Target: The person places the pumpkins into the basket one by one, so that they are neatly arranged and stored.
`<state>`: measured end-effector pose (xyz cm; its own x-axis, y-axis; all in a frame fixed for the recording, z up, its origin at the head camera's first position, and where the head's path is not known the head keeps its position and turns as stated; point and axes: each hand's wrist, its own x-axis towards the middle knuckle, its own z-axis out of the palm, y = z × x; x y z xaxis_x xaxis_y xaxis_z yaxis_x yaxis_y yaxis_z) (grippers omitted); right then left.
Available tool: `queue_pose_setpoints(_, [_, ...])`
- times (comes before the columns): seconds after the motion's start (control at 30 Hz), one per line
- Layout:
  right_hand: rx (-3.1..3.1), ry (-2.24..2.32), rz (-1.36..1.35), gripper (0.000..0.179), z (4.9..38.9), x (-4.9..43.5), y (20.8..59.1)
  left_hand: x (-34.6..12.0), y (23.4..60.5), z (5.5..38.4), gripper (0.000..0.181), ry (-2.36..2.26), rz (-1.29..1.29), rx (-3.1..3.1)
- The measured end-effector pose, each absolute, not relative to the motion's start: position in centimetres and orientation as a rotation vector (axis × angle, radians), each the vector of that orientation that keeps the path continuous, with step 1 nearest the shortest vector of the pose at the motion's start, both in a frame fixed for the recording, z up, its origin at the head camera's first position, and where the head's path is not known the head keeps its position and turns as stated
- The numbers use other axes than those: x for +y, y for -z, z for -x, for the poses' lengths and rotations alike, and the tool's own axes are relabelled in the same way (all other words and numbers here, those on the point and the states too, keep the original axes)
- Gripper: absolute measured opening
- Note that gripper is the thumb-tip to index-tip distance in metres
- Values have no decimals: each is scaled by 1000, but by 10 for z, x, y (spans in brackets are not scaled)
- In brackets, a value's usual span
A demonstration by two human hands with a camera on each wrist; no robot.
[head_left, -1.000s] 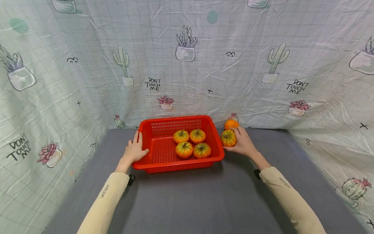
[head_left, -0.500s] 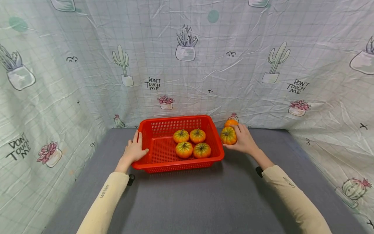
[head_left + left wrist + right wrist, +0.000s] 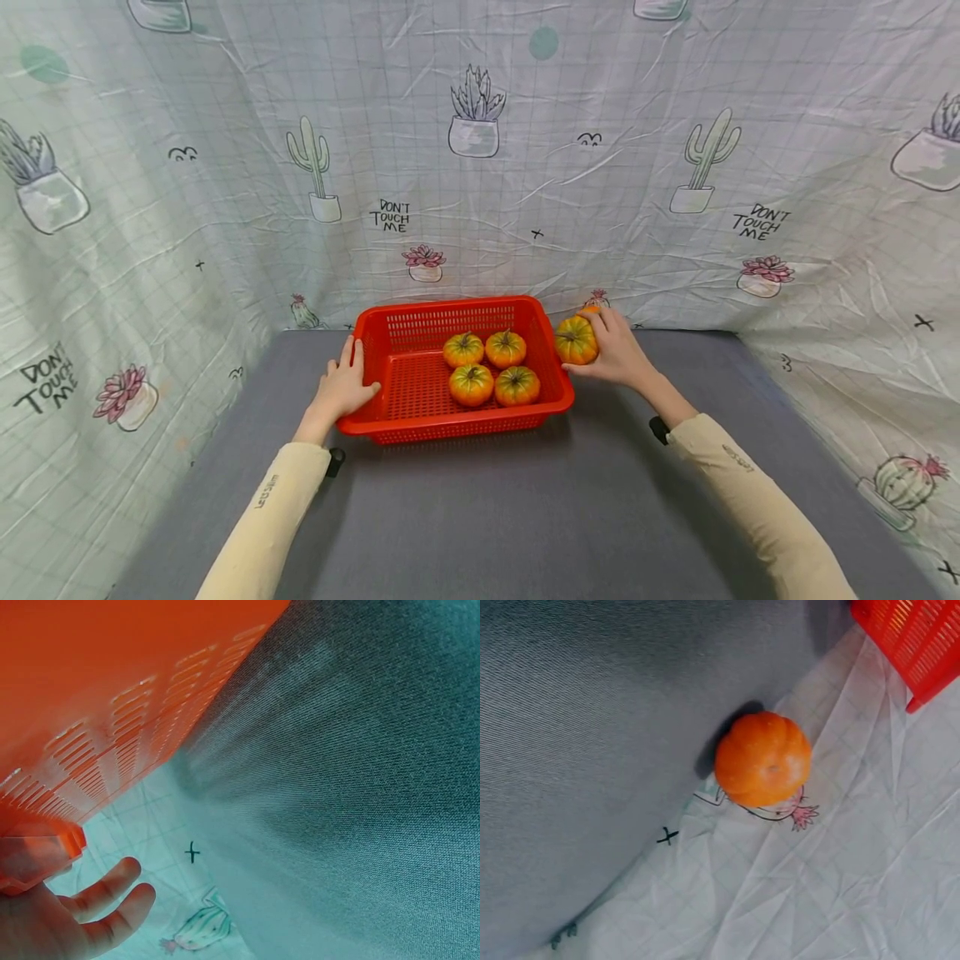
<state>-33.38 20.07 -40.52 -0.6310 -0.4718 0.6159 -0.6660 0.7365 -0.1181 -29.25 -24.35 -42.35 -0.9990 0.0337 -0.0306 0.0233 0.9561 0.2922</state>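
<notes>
A red plastic basket [image 3: 405, 425] with slotted walls holds several small orange-and-green pumpkins [image 3: 472, 384], grouped toward its right half. My left hand [image 3: 343, 387] grips its left rim, thumb over the inner side; in the left wrist view two fingers [image 3: 120, 915] extend free of the wall. Beside the right rim, my right hand [image 3: 613, 350] holds another pumpkin [image 3: 576, 341] between thumb and fingers, its stem toward the basket. One more orange pumpkin [image 3: 763, 759] lies by the cloth at the back, mostly hidden behind the right hand in the head view.
A grey table [image 3: 480, 517] spreads in front of the basket. Patterned cloth [image 3: 540, 200] with printed cacti hangs at the back and along both sides, meeting the table close behind the basket.
My right hand has brought its pumpkin slightly up and left to the basket's right rim, away from the other pumpkin outside. The left hand and basket have stayed in place.
</notes>
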Motion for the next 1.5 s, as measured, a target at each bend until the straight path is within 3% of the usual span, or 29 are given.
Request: queue_pose_setpoints(1.5, [-2381,-272,-997,88,343,116,362,-242,425,291,87,-493,-31,3057])
